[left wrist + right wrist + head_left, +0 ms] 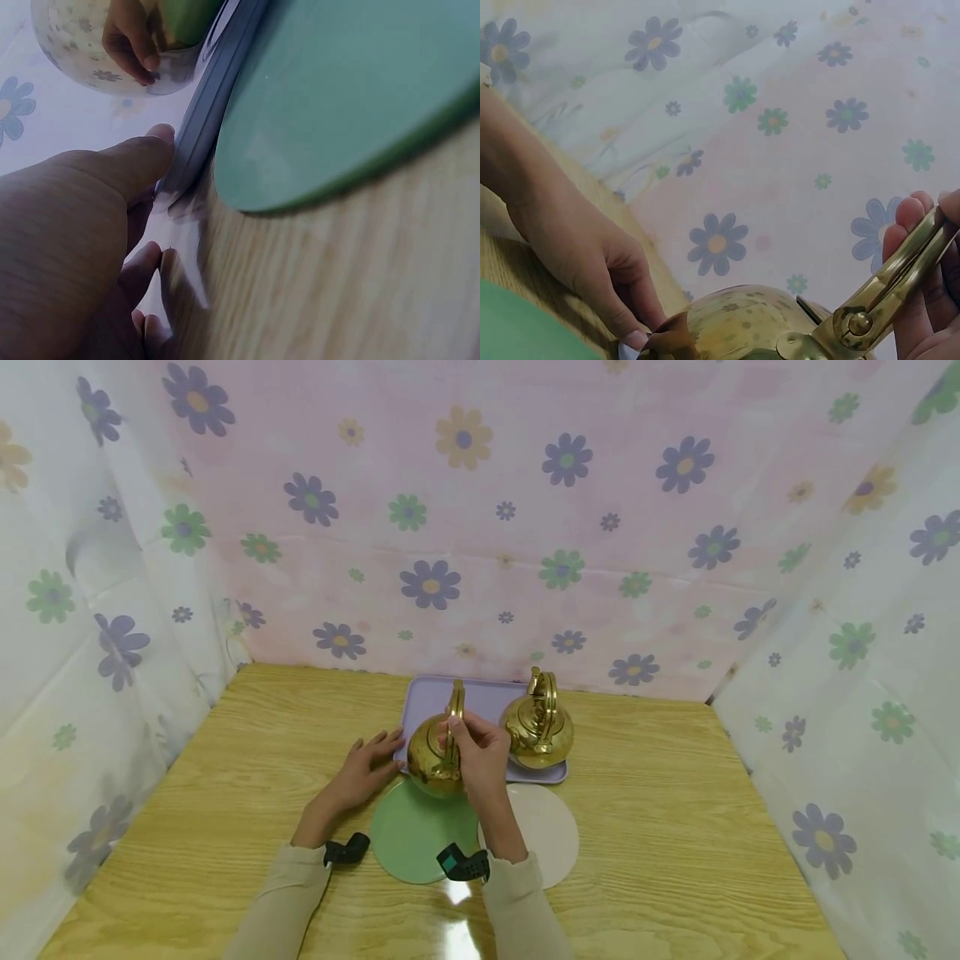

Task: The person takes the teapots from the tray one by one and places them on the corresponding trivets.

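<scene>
My right hand grips the upright handle of a shiny gold teapot. In the head view, this teapot overlaps the front left part of a lilac tray and the far edge of a green disc. The right wrist view shows its hinged brass handle between thumb and fingers. My left hand lies at the tray's left edge, fingers spread; the left wrist view has the thumb against the rim. A second gold teapot stands on the tray's right side, its handle up.
A white disc lies right of the green one, in front of the tray. All rest on a wood-grain table. Flower-printed curtains rise behind the table and on both sides.
</scene>
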A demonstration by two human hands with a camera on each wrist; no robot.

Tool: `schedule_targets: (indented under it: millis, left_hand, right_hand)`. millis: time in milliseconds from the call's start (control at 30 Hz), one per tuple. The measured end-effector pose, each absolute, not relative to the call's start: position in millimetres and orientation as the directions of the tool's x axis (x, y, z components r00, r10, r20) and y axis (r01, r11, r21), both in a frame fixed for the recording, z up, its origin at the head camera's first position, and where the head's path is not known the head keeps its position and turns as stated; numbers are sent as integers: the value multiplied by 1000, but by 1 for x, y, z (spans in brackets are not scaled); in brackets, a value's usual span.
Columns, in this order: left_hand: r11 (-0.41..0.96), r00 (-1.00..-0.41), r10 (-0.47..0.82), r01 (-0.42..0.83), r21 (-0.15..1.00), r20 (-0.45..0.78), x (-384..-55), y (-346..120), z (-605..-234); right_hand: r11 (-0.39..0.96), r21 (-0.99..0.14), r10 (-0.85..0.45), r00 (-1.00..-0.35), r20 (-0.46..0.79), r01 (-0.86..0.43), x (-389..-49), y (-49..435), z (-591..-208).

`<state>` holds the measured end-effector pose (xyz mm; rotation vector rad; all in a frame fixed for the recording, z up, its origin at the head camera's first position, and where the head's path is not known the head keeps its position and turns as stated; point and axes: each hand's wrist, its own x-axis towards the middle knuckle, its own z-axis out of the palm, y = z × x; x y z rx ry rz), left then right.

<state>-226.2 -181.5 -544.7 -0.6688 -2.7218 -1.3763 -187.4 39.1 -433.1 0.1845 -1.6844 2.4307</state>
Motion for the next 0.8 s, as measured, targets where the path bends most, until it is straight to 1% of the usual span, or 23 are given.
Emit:
schedule_targets:
  millis: [467, 667, 800]
  left_hand:
    - [511, -908, 365, 379, 772, 204, -226, -181, -544]
    - [501, -902, 369, 396, 769, 224, -225, -181, -543]
    - [498, -900, 365, 404, 768, 237, -224, -181, -543]
  right_hand:
    - [-342, -911, 86, -973, 214, -231, -180, 38, -435]
    - [-349, -913, 69, -977, 200, -212, -177, 39, -436]
    - [-349, -911, 57, -976, 212, -218, -174, 40, -436]
